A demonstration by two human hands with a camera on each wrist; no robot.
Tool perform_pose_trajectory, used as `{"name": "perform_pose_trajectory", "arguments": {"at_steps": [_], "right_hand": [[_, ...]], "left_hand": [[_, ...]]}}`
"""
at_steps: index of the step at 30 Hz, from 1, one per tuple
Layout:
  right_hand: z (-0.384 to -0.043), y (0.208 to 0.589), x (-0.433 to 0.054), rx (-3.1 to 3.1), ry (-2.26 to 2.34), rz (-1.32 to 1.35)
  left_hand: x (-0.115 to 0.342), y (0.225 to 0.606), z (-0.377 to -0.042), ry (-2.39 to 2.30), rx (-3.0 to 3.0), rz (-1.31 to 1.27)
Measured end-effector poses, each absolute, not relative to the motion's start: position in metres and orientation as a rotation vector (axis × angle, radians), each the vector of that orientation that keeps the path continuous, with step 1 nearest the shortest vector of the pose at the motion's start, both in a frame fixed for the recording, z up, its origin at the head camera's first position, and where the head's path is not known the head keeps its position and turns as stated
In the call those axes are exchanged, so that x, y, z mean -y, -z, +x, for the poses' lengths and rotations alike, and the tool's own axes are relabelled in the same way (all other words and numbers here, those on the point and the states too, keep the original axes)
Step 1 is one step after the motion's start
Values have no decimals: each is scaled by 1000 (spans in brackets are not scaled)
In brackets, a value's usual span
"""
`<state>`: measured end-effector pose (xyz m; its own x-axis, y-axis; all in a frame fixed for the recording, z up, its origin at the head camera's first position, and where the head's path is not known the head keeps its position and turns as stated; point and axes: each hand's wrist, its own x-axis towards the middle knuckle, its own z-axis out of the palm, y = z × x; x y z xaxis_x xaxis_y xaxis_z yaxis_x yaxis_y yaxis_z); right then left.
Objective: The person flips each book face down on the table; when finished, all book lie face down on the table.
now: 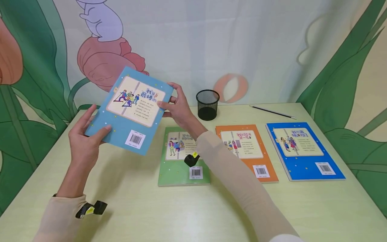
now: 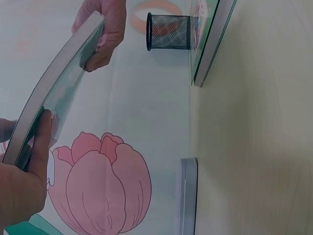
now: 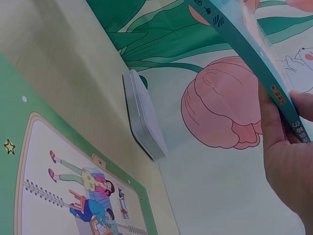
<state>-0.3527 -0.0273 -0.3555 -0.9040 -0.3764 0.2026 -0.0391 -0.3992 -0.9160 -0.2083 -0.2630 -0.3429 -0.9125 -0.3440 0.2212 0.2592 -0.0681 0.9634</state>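
Observation:
A light blue book [image 1: 119, 126] is held up, tilted, over the left side of the table, its printed back cover with a barcode facing the head camera. My left hand [image 1: 83, 144] grips its lower left corner, thumb on the cover. At the opposite edge, my right hand [image 1: 182, 109] pinches the upper right corner between thumb and fingers. The left wrist view shows the book's page edges [image 2: 58, 73] slightly bowed. Below the right forearm lies a green book [image 1: 178, 171], partly covered by the sleeve.
An orange book [image 1: 242, 148] and a darker blue book [image 1: 305, 164] lie to the right of the green one. Behind them stand a black mesh pen cup [image 1: 207, 112] and a pencil [image 1: 273, 112] lying flat. A pale, flat case [image 3: 142, 115] sits at the table's back left.

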Motion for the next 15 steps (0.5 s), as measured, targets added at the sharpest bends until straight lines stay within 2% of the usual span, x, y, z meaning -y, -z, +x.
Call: {"name": "perform_pose_trajectory", "arguments": {"at_steps": [6,15], "right_hand": [[-352,354,28,-1606,2372,-576],[-352,356,30,-1703,2269,-557]], "left_hand": [[267,345,-208,1918,1934,101],[283,352,-208,1418,2454,30]]}}
